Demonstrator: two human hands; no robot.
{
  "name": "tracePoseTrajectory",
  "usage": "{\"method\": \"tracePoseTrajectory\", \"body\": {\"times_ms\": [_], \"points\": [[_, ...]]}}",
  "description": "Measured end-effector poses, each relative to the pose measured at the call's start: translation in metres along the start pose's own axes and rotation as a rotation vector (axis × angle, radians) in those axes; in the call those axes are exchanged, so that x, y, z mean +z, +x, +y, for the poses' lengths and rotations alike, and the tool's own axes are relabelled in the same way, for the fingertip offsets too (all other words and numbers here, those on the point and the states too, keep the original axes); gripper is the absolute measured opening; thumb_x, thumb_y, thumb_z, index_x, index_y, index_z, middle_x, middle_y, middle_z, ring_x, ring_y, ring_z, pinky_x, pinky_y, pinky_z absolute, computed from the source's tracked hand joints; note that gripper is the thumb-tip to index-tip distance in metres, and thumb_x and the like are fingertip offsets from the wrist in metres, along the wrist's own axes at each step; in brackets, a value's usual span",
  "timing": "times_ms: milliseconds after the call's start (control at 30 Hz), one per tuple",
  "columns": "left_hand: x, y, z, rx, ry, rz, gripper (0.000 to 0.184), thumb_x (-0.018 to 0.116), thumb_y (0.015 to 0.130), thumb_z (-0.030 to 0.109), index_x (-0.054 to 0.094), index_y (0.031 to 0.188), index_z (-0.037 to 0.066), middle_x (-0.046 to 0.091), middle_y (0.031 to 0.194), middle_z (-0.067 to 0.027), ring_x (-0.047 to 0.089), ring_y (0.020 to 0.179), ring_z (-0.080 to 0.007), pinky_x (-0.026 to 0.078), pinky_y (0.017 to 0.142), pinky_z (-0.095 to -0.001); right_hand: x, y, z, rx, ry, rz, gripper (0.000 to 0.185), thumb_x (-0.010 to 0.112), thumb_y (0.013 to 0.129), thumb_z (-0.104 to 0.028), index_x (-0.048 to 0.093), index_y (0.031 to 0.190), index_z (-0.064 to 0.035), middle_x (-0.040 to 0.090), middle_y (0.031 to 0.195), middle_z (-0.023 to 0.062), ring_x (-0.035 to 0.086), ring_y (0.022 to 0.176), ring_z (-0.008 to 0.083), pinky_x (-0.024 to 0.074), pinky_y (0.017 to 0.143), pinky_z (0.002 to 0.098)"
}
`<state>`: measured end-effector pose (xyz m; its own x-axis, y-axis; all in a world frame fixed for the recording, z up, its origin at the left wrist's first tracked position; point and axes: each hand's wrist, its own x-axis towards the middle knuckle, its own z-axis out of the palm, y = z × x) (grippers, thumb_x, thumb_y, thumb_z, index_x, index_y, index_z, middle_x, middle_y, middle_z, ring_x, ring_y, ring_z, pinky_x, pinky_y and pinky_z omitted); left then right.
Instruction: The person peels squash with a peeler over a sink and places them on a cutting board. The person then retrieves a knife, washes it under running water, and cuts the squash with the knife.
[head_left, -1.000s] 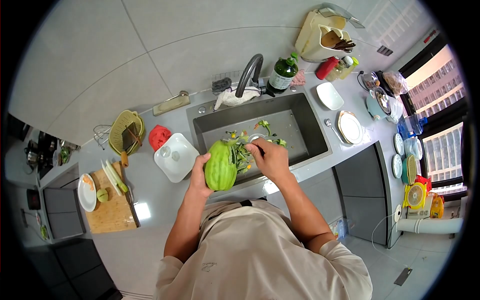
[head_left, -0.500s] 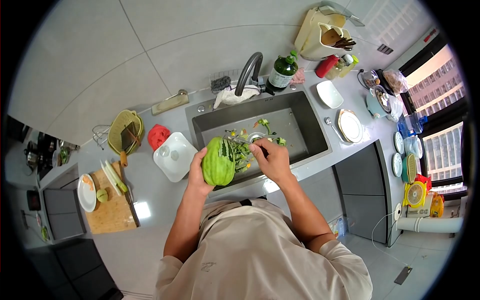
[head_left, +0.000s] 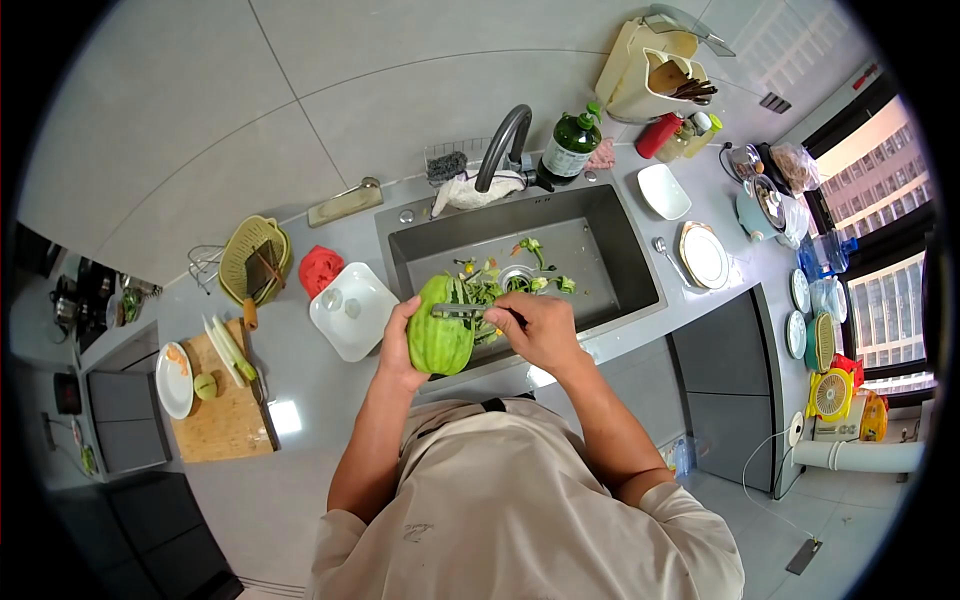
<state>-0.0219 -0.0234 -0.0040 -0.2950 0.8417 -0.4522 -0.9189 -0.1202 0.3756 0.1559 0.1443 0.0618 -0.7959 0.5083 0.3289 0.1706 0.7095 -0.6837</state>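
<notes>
My left hand (head_left: 400,347) grips the left side of a large pale-green ribbed gourd (head_left: 441,345), held over the near edge of the sink (head_left: 613,260). Dark green skin strips show on its upper right side; the rest looks peeled. In my right hand (head_left: 540,328), closed around its handle, is a metal peeler (head_left: 457,311), whose head lies against the gourd's upper part. Green peelings and scraps (head_left: 487,283) lie in the sink beside the gourd, around the drain. Part of the handle is hidden by my fingers.
Left of the sink stands a white square dish (head_left: 352,325) near a red bag (head_left: 320,270). A cutting board (head_left: 222,432) holds scallion-like stalks and a round green fruit. The faucet (head_left: 512,130) arches over the sink's back, beside a green pump bottle (head_left: 570,147). White plates (head_left: 703,255) sit right.
The peeler has moved left and down, from the gourd's upper right edge onto its face. My right hand has shifted slightly down with it; the left hand keeps its grip.
</notes>
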Motion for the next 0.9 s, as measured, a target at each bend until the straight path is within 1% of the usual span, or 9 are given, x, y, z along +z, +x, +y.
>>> {"method": "tracePoseTrajectory", "body": {"times_ms": [100, 167, 300, 400, 600, 667, 800, 867, 900], "points": [[-0.001, -0.001, -0.001, -0.011, 0.014, -0.033, 0.054, 0.060, 0.107, 0.041, 0.066, 0.146, 0.004, 0.076, 0.134, -0.0143, 0.075, 0.117, -0.0289, 0.060, 0.104, -0.0457, 0.005, -0.001, 0.003, -0.009, -0.018, 0.064, 0.026, 0.082, 0.101, -0.034, 0.080, 0.097, -0.0080, 0.069, 0.071, 0.0102, 0.066, 0.060, 0.0298, 0.0515, 0.058, 0.0395], [0.000, -0.003, -0.002, -0.029, 0.019, -0.044, 0.053, 0.060, 0.107, 0.040, 0.065, 0.146, 0.004, 0.076, 0.134, -0.0140, 0.074, 0.118, -0.0289, 0.060, 0.105, -0.0459, 0.009, 0.001, 0.009, 0.107, -0.048, 0.105, 0.027, 0.078, 0.102, -0.042, 0.081, 0.098, -0.0152, 0.072, 0.073, 0.0106, 0.071, 0.065, 0.0343, 0.0536, 0.058, 0.0441], [-0.001, -0.002, -0.006, -0.072, -0.011, -0.086, 0.052, 0.060, 0.107, 0.039, 0.065, 0.147, 0.005, 0.076, 0.135, -0.0127, 0.074, 0.120, -0.0290, 0.059, 0.106, -0.0464, 0.009, 0.006, 0.019, 0.179, -0.100, 0.104, 0.027, 0.077, 0.103, -0.042, 0.081, 0.101, -0.0161, 0.072, 0.073, 0.0112, 0.071, 0.066, 0.0354, 0.0535, 0.058, 0.0446], [0.000, 0.002, -0.008, -0.058, -0.029, 0.014, 0.056, 0.053, 0.109, 0.040, 0.064, 0.148, 0.002, 0.075, 0.136, -0.0184, 0.075, 0.119, -0.0384, 0.059, 0.108, -0.0547, 0.007, 0.008, 0.016, 0.260, -0.173, 0.082, 0.026, 0.077, 0.103, -0.042, 0.081, 0.102, -0.0163, 0.072, 0.073, 0.0111, 0.071, 0.067, 0.0367, 0.0540, 0.060, 0.0455], [0.003, -0.002, -0.006, -0.015, -0.031, -0.054, 0.052, 0.060, 0.111, 0.040, 0.064, 0.150, 0.007, 0.074, 0.140, -0.0117, 0.071, 0.126, -0.0284, 0.057, 0.110, -0.0464, 0.009, 0.002, 0.017, 0.336, 0.065, 0.125, 0.029, 0.074, 0.106, -0.042, 0.080, 0.106, -0.0137, 0.072, 0.074, 0.0120, 0.071, 0.067, 0.0356, 0.0543, 0.062, 0.0452], [0.004, -0.003, -0.006, 0.003, -0.026, -0.011, 0.056, 0.054, 0.112, 0.046, 0.062, 0.151, 0.006, 0.072, 0.143, -0.0165, 0.072, 0.126, -0.0355, 0.057, 0.110, -0.0554, 0.007, 0.002, 0.019, 0.355, 0.056, 0.106, 0.031, 0.072, 0.108, -0.042, 0.079, 0.107, -0.0124, 0.072, 0.075, 0.0125, 0.071, 0.066, 0.0348, 0.0540, 0.063, 0.0451], [0.010, -0.008, -0.004, -0.023, 0.008, -0.037, 0.058, 0.054, 0.112, 0.049, 0.061, 0.153, 0.008, 0.071, 0.143, -0.0178, 0.071, 0.126, -0.0402, 0.056, 0.108, -0.0614, 0.005, 0.001, 0.020, 0.428, 0.086, 0.061, 0.032, 0.072, 0.108, -0.043, 0.079, 0.107, -0.0124, 0.073, 0.075, 0.0123, 0.071, 0.066, 0.0353, 0.0543, 0.063, 0.0454], [0.009, -0.004, -0.002, -0.037, 0.033, -0.033, 0.060, 0.055, 0.111, 0.051, 0.060, 0.154, 0.010, 0.070, 0.143, -0.0188, 0.071, 0.125, -0.0444, 0.056, 0.105, -0.0658, 0.004, 0.002, 0.018, 0.430, 0.002, 0.020, 0.030, 0.073, 0.109, -0.035, 0.078, 0.109, -0.0056, 0.071, 0.076, 0.0108, 0.062, 0.064, 0.0215, 0.0512, 0.065, 0.0361], [0.010, -0.002, 0.000, -0.033, 0.033, -0.033, 0.060, 0.055, 0.111, 0.051, 0.060, 0.154, 0.010, 0.070, 0.143, -0.0188, 0.071, 0.125, -0.0444, 0.056, 0.105, -0.0658, 0.002, 0.004, 0.015, 0.426, 0.003, 0.019, 0.030, 0.073, 0.109, -0.035, 0.078, 0.109, -0.0056, 0.071, 0.076, 0.0108, 0.062, 0.064, 0.0215, 0.0512, 0.065, 0.0361]]}}
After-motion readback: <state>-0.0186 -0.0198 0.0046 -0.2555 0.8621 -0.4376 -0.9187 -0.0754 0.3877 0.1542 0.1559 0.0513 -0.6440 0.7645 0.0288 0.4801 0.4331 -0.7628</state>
